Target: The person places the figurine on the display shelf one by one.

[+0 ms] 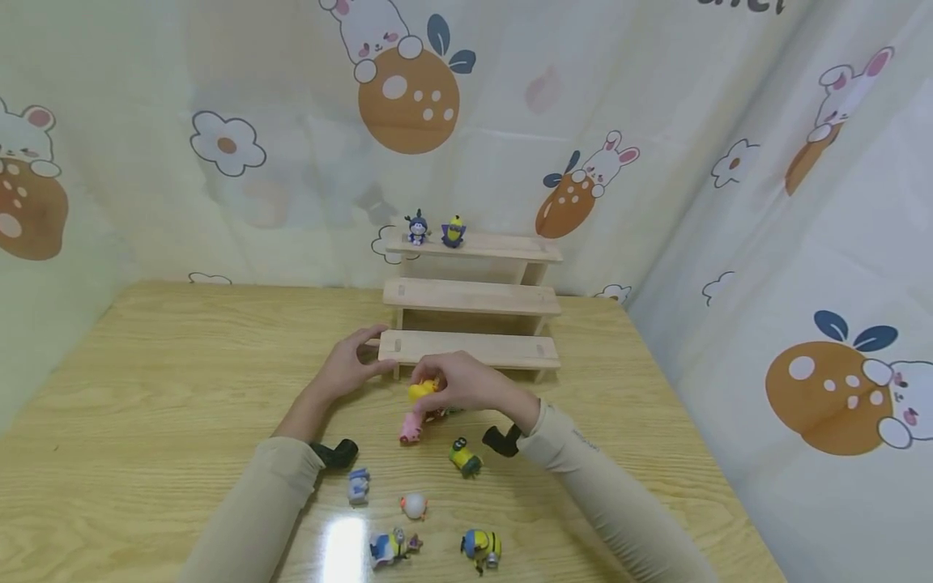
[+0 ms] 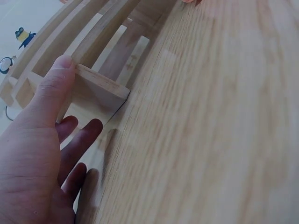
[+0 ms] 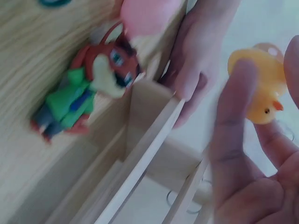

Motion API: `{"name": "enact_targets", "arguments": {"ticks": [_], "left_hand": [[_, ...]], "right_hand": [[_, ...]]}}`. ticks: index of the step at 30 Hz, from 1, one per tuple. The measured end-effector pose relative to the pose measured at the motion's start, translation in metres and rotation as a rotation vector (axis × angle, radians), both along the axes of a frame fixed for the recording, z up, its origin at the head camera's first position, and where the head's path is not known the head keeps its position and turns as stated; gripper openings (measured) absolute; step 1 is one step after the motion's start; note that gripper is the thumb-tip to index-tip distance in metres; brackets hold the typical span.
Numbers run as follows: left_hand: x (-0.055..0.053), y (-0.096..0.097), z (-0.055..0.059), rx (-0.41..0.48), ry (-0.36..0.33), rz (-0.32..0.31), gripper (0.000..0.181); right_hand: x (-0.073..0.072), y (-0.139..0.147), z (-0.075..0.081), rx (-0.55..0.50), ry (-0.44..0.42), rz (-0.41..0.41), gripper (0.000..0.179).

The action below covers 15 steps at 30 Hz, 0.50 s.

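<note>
Evidently a two-handed job, each hand with its own part. Right hand (image 1: pixel 466 382) pinches a yellow toy duck (image 3: pixel 265 77) between thumb and fingers; the grip takes the body and leaves the head and orange beak free, probably because the rounded body gives the surer purchase. Duck is just in front of the lowest tier of a three-tier wooden shelf (image 1: pixel 466 348), near the shelf's left end.

Left hand (image 1: pixel 344 368) is at that same end, thumb against the lowest board, other fingers loosely bent beyond it. Cannot tell whether they close on the wood. My reading: it steadies a light stand against a nudge.

Pink pig figurine (image 1: pixel 411 427) lies just below the right hand. Fox figurine (image 3: pixel 72 102), green shirt and blue tie, lies on the tabletop beside the shelf, presumably because a small toy like that topples easily.

Top tier: a dark-haired figurine (image 1: pixel 418 230) and a yellow-and-purple figurine (image 1: pixel 453 233) stand side by side toward the left, apart, each plainly visible. Nearer the person, a green-and-yellow figurine (image 1: pixel 464 458) and others lie scattered, within easy reach.
</note>
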State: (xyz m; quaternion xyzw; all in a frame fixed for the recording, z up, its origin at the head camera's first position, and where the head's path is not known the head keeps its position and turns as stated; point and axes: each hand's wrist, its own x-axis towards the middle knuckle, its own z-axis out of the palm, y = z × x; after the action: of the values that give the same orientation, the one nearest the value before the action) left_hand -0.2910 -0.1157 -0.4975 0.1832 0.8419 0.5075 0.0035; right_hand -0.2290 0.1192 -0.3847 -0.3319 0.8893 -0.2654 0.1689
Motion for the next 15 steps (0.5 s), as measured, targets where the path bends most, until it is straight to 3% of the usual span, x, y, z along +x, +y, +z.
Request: {"name": "enact_targets", "arguments": {"ticks": [7, 15], "left_hand": [[0.0, 0.001, -0.001, 0.036, -0.003, -0.019, 0.076], [0.002, 0.001, 0.0, 0.033, -0.01, -0.027, 0.078]], "right_hand": [[-0.011, 0.015, 0.0, -0.013, 0.12, -0.14, 0.031], [-0.018, 0.029, 0.012, -0.083, 0.155, -0.325, 0.031]]}}
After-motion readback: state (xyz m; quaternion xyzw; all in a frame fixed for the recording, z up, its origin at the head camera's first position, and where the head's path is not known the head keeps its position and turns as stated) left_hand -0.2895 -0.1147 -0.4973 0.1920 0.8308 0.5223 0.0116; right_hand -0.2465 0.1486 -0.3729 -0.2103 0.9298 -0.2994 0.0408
